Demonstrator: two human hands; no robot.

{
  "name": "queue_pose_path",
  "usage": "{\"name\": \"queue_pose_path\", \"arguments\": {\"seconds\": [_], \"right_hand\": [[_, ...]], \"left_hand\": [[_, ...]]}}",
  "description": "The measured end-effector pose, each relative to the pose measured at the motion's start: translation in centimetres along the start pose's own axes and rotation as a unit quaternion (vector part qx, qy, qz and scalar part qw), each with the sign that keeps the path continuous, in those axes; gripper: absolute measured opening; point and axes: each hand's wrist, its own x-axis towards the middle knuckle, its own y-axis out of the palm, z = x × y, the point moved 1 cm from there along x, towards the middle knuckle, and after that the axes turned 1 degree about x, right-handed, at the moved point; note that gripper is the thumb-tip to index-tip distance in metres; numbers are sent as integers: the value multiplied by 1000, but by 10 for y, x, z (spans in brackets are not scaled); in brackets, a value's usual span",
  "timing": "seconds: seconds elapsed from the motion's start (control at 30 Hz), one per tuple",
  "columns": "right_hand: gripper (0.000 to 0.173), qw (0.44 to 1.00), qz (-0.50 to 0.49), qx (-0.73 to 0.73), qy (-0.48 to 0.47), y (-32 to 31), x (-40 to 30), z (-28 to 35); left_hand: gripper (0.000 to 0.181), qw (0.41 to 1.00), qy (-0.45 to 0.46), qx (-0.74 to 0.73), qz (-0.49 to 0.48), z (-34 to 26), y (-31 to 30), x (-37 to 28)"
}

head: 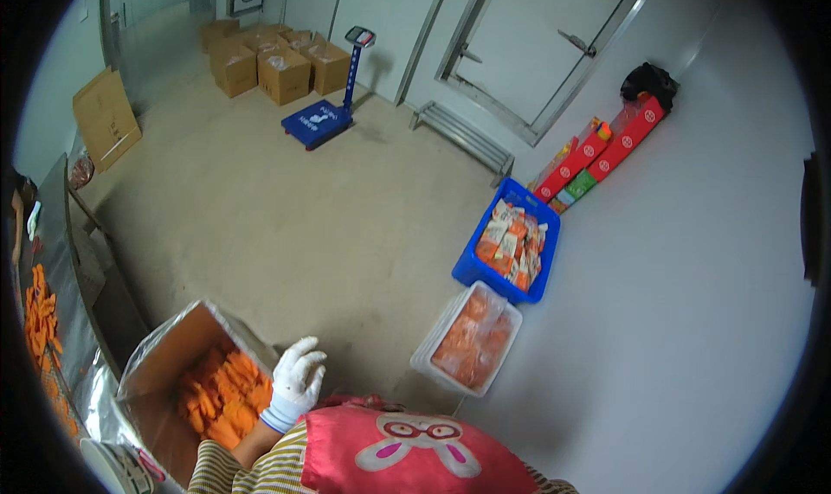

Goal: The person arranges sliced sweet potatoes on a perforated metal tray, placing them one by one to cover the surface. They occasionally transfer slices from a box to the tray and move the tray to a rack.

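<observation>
My left hand (297, 384), in a white knit glove with a pale blue cuff, hangs beside the right rim of a cardboard box. Its fingers are apart and slightly bent, and I see nothing in them. The box (159, 358) stands tilted, with clear plastic around its rim. Orange food strips (227, 390), which look like dried sweet potato, fill its lower part. Similar orange strips (40, 315) lie on the metal table (74, 312) at the left. My right hand is out of view; a pink apron (415, 442) with a rabbit face covers my front.
A white crate (466, 348) of bagged orange food touches a blue crate (506, 247) of packets by the wall. Farther off are a metal step (462, 138), red boxes (600, 150), a blue platform scale (318, 124) and several cartons (284, 79). Flattened cardboard (107, 121) leans left.
</observation>
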Motion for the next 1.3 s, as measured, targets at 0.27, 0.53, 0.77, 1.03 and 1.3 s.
{"name": "queue_pose_path", "arguments": {"seconds": [0.27, 0.53, 0.77, 1.03, 1.3], "right_hand": [[29, 1000, 9, 9, 16, -121, 174, 1], [23, 890, -49, -326, -316, -301, 395, 95], [41, 837, -181, -334, -394, -453, 524, 182], [26, 985, 11, -97, -144, -561, 669, 250], [16, 924, 18, -248, -290, -718, 882, 367]], "left_hand": [[26, 991, -59, 107, 44, 95, 161, 130], [48, 723, -492, 204, 439, 300, 276, -3], [47, 693, -565, 135, 426, 336, 328, 83], [41, 843, -514, 13, 160, 265, 424, 431], [43, 826, -564, 8, -2, 276, 546, 509]]}}
